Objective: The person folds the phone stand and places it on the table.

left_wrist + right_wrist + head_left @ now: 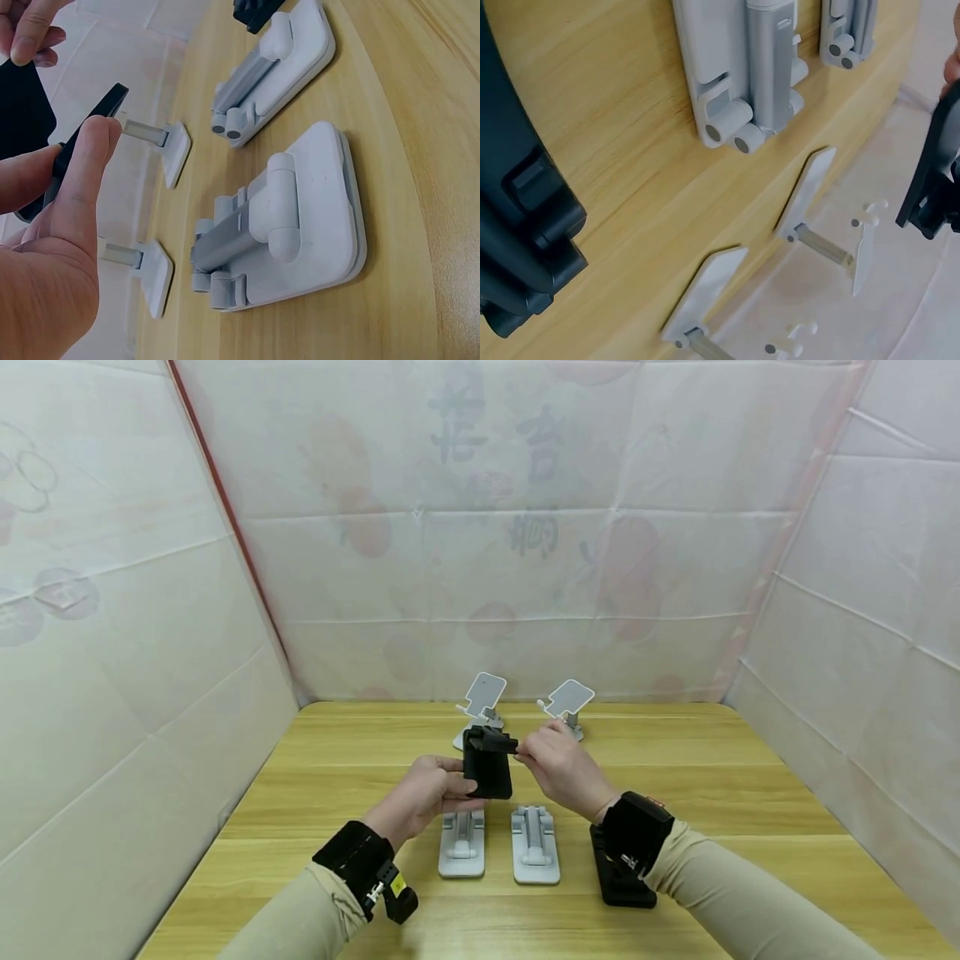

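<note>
A black phone stand [489,774], partly unfolded, is held up above the table between both hands. My left hand [430,791] grips its flat base from the side, thumb on one face and fingers behind, as the left wrist view shows of the base [111,103]. The fingertips of my right hand [564,766] pinch the end of its folding part, which sticks out to the right; in the left wrist view this black plate [21,112] hangs below the fingers. The right wrist view catches only the stand [932,169] at its right edge, with the right hand out of frame.
Two folded white phone stands [462,852] [536,852] lie on the wooden table [360,739] below the hands. A folded black stand [626,885] lies under the right wrist. Behind, two unfolded white stands [484,695] [568,700] stand near the back sheet [525,568].
</note>
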`<state>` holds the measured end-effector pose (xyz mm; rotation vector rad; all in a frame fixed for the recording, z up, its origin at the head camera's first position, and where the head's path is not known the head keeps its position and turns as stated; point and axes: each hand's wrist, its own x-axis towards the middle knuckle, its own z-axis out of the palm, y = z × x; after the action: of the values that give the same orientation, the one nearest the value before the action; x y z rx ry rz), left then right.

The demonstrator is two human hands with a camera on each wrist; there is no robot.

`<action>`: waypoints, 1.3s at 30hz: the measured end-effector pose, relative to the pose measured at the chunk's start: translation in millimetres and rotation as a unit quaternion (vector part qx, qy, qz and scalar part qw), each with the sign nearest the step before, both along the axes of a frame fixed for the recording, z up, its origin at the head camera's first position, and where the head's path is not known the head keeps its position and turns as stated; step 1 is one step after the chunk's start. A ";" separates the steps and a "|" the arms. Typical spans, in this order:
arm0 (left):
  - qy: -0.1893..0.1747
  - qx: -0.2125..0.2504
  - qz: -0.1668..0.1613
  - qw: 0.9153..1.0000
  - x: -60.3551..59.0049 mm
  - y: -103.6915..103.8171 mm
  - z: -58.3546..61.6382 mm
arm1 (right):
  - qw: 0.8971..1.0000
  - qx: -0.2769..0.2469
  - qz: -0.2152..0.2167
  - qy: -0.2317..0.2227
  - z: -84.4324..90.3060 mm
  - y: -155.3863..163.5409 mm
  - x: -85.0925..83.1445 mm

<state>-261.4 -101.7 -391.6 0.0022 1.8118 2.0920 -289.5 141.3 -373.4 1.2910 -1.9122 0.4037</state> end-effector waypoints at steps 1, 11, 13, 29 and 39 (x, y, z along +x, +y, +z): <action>0.000 0.004 -0.001 1.000 -0.1 -0.1 0.2 | 1.000 0.002 0.003 0.004 -0.5 -0.3 -0.1; 0.010 0.052 -0.025 0.998 -0.2 -3.2 0.9 | 0.999 0.024 0.011 0.029 -5.4 -1.1 0.7; 0.011 0.065 -0.029 0.997 -0.2 -3.6 0.8 | 0.999 0.028 0.010 0.029 -6.0 -0.9 1.0; 0.016 0.117 -0.052 0.992 1.5 -5.8 5.2 | 0.995 0.073 0.009 0.067 -12.7 -1.7 3.0; 0.014 0.122 -0.046 0.991 1.1 -4.4 4.8 | 0.997 0.054 -0.006 0.050 -14.8 -0.2 4.8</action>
<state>-260.3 -106.1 -386.8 0.1762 1.5280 2.2431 -284.7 141.0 -388.2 1.3434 -1.8781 0.2277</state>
